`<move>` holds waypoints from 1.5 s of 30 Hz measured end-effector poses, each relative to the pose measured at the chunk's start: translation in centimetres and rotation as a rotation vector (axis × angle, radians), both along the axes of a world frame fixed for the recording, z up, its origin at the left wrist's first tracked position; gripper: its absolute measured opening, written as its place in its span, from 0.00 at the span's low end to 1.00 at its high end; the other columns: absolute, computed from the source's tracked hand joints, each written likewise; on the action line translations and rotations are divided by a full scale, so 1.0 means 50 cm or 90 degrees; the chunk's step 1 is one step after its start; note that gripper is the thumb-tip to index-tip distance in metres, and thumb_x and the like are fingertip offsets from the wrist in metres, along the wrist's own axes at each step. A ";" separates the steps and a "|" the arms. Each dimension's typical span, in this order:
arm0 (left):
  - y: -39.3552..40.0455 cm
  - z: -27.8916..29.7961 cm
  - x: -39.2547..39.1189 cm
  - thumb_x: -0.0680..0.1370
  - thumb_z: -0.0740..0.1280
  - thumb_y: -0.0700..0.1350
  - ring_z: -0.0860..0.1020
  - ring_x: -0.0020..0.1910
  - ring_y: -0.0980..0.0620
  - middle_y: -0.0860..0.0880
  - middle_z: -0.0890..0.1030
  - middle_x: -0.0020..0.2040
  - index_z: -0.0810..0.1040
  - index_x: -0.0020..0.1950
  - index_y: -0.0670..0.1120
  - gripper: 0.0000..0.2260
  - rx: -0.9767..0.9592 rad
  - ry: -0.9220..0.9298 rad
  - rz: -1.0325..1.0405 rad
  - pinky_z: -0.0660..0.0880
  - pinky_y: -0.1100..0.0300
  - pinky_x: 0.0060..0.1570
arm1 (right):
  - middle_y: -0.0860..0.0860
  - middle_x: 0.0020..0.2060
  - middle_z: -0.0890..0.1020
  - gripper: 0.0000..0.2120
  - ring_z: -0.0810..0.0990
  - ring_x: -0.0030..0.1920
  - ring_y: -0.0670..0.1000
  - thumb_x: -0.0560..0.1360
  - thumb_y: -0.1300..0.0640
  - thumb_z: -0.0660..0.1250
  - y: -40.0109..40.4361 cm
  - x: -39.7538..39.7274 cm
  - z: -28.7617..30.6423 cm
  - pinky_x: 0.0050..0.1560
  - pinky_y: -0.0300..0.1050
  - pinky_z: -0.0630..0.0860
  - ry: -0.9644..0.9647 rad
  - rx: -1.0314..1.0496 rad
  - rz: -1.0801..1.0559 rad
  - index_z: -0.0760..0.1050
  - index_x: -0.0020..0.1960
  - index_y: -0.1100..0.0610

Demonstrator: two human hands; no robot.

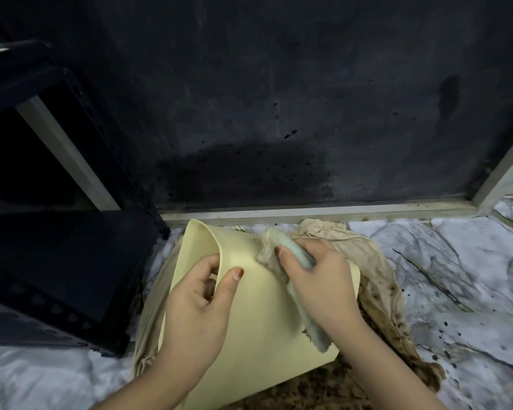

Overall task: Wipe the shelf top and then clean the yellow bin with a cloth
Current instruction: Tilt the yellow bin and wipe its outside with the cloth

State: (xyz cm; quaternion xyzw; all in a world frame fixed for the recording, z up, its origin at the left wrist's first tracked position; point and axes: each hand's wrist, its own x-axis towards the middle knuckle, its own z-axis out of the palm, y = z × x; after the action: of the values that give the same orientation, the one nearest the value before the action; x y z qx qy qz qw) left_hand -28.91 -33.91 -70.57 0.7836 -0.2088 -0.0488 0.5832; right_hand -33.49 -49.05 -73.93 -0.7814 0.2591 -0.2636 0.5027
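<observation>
The pale yellow bin (258, 327) lies tipped on its side at the bottom centre, its open mouth facing left. My left hand (196, 315) grips the bin's rim, thumb on the outer wall and fingers inside. My right hand (320, 279) presses a folded, pale, fluffy cloth (282, 247) against the bin's upper outer wall. The black shelf (62, 261) stands to the left, apart from both hands.
A stained beige rag (370, 261) lies spread under and behind the bin on the marble-patterned floor (456, 276). A dark board (279, 99) in a pale frame rises right behind. Dark specks dot the floor at the right.
</observation>
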 end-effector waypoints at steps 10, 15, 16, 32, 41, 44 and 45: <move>0.017 0.012 0.000 0.66 0.65 0.60 0.76 0.36 0.28 0.29 0.78 0.38 0.80 0.45 0.57 0.12 0.005 0.041 -0.023 0.76 0.37 0.36 | 0.46 0.36 0.82 0.09 0.79 0.37 0.43 0.73 0.49 0.66 -0.074 -0.025 -0.047 0.33 0.37 0.71 0.128 0.025 -0.079 0.81 0.46 0.52; 0.025 0.008 0.008 0.66 0.65 0.62 0.75 0.38 0.26 0.27 0.78 0.40 0.80 0.47 0.56 0.15 -0.001 0.076 -0.027 0.75 0.33 0.40 | 0.47 0.31 0.81 0.11 0.77 0.31 0.44 0.74 0.51 0.66 -0.100 -0.049 -0.068 0.25 0.32 0.66 0.163 0.021 -0.112 0.81 0.48 0.56; 0.026 0.008 0.010 0.66 0.66 0.61 0.76 0.39 0.26 0.28 0.78 0.42 0.80 0.48 0.56 0.15 -0.005 0.084 -0.030 0.75 0.33 0.41 | 0.49 0.32 0.81 0.12 0.77 0.32 0.45 0.74 0.50 0.65 -0.104 -0.053 -0.074 0.26 0.34 0.66 0.171 0.021 -0.122 0.81 0.50 0.56; 0.012 0.043 0.017 0.78 0.62 0.40 0.84 0.45 0.53 0.55 0.86 0.45 0.80 0.45 0.57 0.13 -0.008 0.185 -0.018 0.78 0.55 0.48 | 0.52 0.32 0.76 0.15 0.73 0.31 0.45 0.74 0.53 0.66 -0.106 -0.120 -0.111 0.31 0.42 0.68 0.164 0.034 -0.211 0.78 0.58 0.60; 0.002 0.044 0.036 0.77 0.64 0.45 0.81 0.46 0.33 0.36 0.84 0.44 0.82 0.43 0.43 0.09 -0.010 0.211 0.070 0.77 0.39 0.47 | 0.43 0.29 0.72 0.16 0.70 0.31 0.41 0.75 0.54 0.65 -0.078 -0.124 -0.109 0.29 0.37 0.64 0.158 0.014 -0.213 0.77 0.58 0.61; 0.005 0.037 0.036 0.77 0.64 0.43 0.82 0.42 0.37 0.37 0.84 0.44 0.83 0.42 0.44 0.09 -0.036 0.217 0.082 0.77 0.45 0.45 | 0.42 0.29 0.70 0.15 0.68 0.30 0.40 0.75 0.54 0.65 -0.074 -0.127 -0.109 0.30 0.35 0.63 0.143 0.019 -0.220 0.77 0.58 0.61; 0.007 0.035 0.034 0.77 0.64 0.43 0.82 0.42 0.38 0.39 0.85 0.43 0.83 0.42 0.45 0.09 -0.037 0.219 0.080 0.77 0.45 0.45 | 0.41 0.30 0.70 0.15 0.68 0.30 0.40 0.75 0.54 0.65 -0.074 -0.128 -0.112 0.30 0.34 0.63 0.137 0.024 -0.225 0.77 0.58 0.61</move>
State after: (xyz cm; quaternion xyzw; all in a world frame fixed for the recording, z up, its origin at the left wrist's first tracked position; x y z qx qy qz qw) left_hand -27.19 -33.57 -68.82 0.7580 -0.0582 -0.1393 0.6345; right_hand -39.90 -52.75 -79.52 -0.7381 0.4492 -0.2579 0.4324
